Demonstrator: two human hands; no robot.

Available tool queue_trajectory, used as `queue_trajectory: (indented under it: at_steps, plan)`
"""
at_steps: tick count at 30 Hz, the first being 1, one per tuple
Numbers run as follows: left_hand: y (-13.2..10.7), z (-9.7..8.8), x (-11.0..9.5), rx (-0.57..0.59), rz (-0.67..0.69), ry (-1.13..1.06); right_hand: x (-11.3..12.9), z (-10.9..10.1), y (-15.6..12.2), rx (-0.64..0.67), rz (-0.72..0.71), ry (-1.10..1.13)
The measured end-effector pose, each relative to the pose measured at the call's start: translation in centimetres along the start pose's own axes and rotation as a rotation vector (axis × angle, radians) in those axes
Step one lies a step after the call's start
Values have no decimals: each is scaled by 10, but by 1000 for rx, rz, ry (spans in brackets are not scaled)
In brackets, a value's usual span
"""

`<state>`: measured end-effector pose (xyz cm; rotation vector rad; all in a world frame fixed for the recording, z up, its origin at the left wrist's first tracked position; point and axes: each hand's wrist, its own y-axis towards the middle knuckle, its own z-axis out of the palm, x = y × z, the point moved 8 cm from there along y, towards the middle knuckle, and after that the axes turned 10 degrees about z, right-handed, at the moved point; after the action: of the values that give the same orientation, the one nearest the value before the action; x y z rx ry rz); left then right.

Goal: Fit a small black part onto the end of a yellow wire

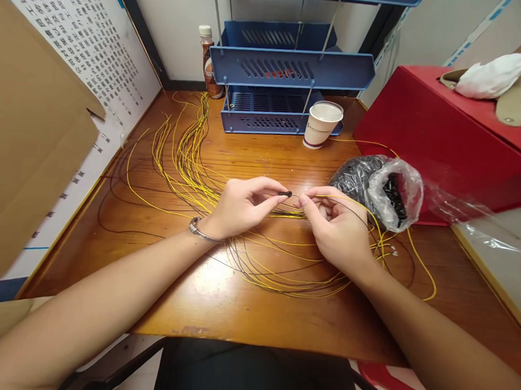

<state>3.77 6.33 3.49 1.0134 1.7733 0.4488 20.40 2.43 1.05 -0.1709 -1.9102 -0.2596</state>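
Black sleeve [285, 193]: a small dark tubular piece, held above the middle of the table [253, 312], between the two hands.

Head view:
- Left hand [242, 205]: thumb and forefinger pinched shut on the black sleeve. A metal bracelet [199, 230] sits on this wrist.
- Right hand [336, 223]: fingers [304, 200] pinched shut on the end of a yellow wire [344, 198], with the tip aimed at the sleeve and just beside it. Whether the tip has entered the sleeve cannot be told.
- Loose wire bundle [187, 161]: yellow and dark strands spread over the table from far left to under the hands.
- Plastic bag [378, 184]: just right of the right hand, holding more small black pieces.
- Far side: paper cup [321, 123], blue tray rack [289, 73], brown bottle [209, 65]. Red box [445, 135] at far right.

Step in hand, as judged: threading the sleeve onto the wire end. The next move calls for fine alignment of tip and bore, a steady pinch on both parts, then a short push along the wire axis.
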Motion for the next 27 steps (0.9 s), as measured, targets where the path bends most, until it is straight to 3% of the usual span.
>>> queue_trajectory:
  at_steps: [27]
  plan:
    - [-2,2,4,4,-15,-13,-2,2,1,15,14,40]
